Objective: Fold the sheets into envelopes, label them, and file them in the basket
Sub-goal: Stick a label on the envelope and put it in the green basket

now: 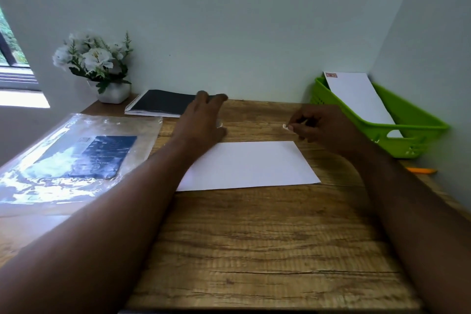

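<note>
1. Left hand [204,120], fingers stretched loosely, empty, hovers mid-frame above the counter [254,237].
2. Right hand [321,127] pinches a small white bit.
3. White sheet [252,166] lies flat at centre.
4. Envelope [356,97] leans in the green basket [413,120], right.

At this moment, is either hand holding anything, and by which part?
The left hand holds nothing, fingers spread above the desk. The right hand has curled fingers; whether they pinch anything cannot be told.

The desk [267,250] held one white sheet [251,164], one green basket [413,120] with one envelope [359,97], one black notebook [161,103], one plastic packet [76,160], one flower pot [114,92], one orange pen [420,170]. Two hands appeared.
</note>
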`<state>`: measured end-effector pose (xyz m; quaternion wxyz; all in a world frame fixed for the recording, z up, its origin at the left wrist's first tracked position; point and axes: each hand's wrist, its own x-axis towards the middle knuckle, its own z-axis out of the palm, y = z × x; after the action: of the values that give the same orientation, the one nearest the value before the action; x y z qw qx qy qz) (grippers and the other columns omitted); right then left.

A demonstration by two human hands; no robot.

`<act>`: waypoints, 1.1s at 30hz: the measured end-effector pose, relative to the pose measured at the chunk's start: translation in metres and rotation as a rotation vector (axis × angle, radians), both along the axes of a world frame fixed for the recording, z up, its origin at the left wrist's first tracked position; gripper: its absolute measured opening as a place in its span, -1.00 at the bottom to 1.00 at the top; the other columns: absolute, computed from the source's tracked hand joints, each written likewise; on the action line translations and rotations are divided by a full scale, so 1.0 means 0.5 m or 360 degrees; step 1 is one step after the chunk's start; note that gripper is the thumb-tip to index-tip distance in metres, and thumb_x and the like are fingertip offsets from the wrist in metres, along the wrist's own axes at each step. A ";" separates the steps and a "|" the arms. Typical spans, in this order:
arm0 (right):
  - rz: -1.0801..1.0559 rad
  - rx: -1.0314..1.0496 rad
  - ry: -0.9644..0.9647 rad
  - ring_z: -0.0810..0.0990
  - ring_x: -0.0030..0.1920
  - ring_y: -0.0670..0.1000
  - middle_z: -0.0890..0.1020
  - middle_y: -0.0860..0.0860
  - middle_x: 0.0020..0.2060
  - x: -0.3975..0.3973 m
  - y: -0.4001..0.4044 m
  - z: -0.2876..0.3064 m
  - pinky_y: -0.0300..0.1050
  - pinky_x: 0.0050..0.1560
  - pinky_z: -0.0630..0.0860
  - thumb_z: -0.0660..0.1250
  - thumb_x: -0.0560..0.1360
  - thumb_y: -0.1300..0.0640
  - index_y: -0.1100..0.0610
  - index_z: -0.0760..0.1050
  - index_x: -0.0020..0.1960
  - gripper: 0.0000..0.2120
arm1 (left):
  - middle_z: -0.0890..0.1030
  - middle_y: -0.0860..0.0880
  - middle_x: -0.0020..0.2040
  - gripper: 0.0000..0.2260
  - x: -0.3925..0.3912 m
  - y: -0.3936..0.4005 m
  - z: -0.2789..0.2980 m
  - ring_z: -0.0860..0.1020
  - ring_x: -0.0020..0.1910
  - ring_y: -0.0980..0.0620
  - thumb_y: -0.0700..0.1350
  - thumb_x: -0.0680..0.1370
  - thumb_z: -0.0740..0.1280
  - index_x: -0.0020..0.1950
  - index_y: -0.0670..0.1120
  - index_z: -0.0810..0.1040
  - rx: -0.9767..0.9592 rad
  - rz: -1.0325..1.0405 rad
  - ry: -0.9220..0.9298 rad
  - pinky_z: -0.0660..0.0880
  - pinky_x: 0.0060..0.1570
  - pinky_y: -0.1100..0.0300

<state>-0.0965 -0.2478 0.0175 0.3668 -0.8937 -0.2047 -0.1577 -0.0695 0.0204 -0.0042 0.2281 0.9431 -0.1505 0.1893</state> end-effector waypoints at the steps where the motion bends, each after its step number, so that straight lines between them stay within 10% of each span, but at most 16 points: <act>1: 0.0009 -0.0101 0.0019 0.62 -0.35 -0.01 0.64 -0.06 -0.32 0.001 -0.001 0.000 -0.13 -0.30 0.52 0.47 0.43 0.12 0.14 0.62 -0.17 -0.90 | 0.38 -0.10 0.30 -0.43 -0.015 -0.017 0.006 0.41 0.27 -0.09 -0.07 0.46 0.44 0.44 0.02 0.35 -0.0018 -0.0095 -0.0056 0.43 0.23 0.04; 10: 0.0092 -0.0565 0.0037 0.53 -0.22 -0.32 0.67 -0.05 -0.20 0.007 0.001 0.001 -0.51 -0.26 0.39 0.43 0.46 0.20 0.18 0.66 -0.10 -0.93 | 0.18 0.03 0.56 -0.39 -0.054 -0.108 -0.027 0.18 0.51 0.03 0.22 0.55 0.25 0.55 0.05 0.19 0.0275 -0.0604 0.0588 0.11 0.43 0.14; 33: 0.0033 -0.0950 0.0111 0.50 -0.21 -0.28 0.67 -0.08 -0.09 0.020 0.002 -0.001 -0.44 -0.21 0.38 0.38 0.49 0.15 0.12 0.64 -0.01 -0.89 | 0.13 0.00 0.57 -0.39 -0.052 -0.109 -0.031 0.16 0.52 0.02 0.23 0.58 0.17 0.56 -0.01 0.16 0.0401 -0.0608 0.0642 0.09 0.44 0.16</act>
<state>-0.0863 -0.2466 0.0167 0.0964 -0.9647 -0.2385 -0.0560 -0.0956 -0.0341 -0.0197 0.1662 0.9372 -0.2990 -0.0683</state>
